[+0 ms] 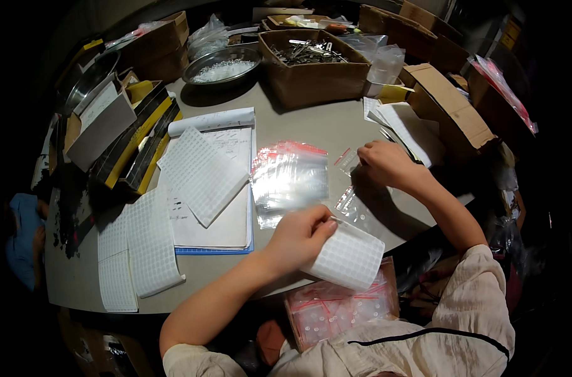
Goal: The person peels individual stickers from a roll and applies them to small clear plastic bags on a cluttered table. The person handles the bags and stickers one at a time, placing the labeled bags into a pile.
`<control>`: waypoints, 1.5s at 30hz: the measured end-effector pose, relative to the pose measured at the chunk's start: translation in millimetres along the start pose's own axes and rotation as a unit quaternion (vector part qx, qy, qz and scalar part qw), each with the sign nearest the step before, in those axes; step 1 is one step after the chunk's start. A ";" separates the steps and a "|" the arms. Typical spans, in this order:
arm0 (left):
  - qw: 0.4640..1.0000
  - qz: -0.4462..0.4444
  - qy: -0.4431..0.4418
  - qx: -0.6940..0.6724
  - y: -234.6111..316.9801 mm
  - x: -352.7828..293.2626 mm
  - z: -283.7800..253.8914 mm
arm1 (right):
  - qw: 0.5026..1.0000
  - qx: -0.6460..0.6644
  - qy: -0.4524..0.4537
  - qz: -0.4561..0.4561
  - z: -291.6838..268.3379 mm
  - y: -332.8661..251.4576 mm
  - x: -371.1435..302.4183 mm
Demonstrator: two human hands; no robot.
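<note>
My left hand (302, 235) pinches a white sheet of small round stickers (350, 256) at the table's near edge. To its right, my right hand (386, 163) rests low over the table with fingers curled together; what they hold, if anything, is hidden. Beside those fingertips lies a small clear zip bag (345, 161) with a red strip. Another clear zip bag (355, 206) lies between my two hands. A fanned stack of clear zip bags (292, 182) with red tops spreads left of them. Below the sticker sheet, a box (394, 283) of filled zip bags (339, 308) sits near my lap.
A notepad (214, 217) bears another sticker sheet (204, 173); more sheets (151, 245) lie at left. Farther back stand a metal bowl (222, 66) of small clear pieces and a cardboard box (317, 85) of metal parts. Cartons line both sides. Another person (23, 235) is at far left.
</note>
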State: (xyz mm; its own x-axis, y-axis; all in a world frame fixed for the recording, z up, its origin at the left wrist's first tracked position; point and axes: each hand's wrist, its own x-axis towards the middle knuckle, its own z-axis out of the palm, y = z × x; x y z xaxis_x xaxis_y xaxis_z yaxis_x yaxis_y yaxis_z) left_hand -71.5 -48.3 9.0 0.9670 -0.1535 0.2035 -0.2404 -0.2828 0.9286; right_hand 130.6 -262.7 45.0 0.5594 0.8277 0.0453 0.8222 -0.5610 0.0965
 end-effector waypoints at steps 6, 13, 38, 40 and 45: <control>1.000 0.010 0.003 0.002 4.4 -7.9 2.6 | 0.960 0.252 0.053 -0.107 -8.4 -33.2 26.8; 0.999 0.012 0.044 0.008 3.2 -4.0 2.7 | 0.960 0.121 0.175 -0.180 26.3 -66.4 60.9; 0.936 0.152 0.056 0.312 -25.4 6.0 -2.7 | 0.988 0.019 0.146 -0.055 40.8 -16.7 -73.7; 0.936 0.152 0.055 0.312 -25.4 5.3 -0.9 | 0.993 -0.012 0.112 -0.032 40.4 -13.1 -76.6; 0.948 0.116 0.031 0.296 -21.0 2.7 -4.0 | 0.995 -0.062 0.077 0.003 44.3 2.5 -66.0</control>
State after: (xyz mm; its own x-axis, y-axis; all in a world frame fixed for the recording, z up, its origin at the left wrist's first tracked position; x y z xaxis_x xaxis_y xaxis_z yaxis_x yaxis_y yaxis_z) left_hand -63.5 -39.0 -8.7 0.8810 -0.2256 0.4158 -0.4348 -0.7325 0.5238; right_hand 100.4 -319.5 -1.8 0.5337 0.8224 0.1971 0.7943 -0.5675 0.2170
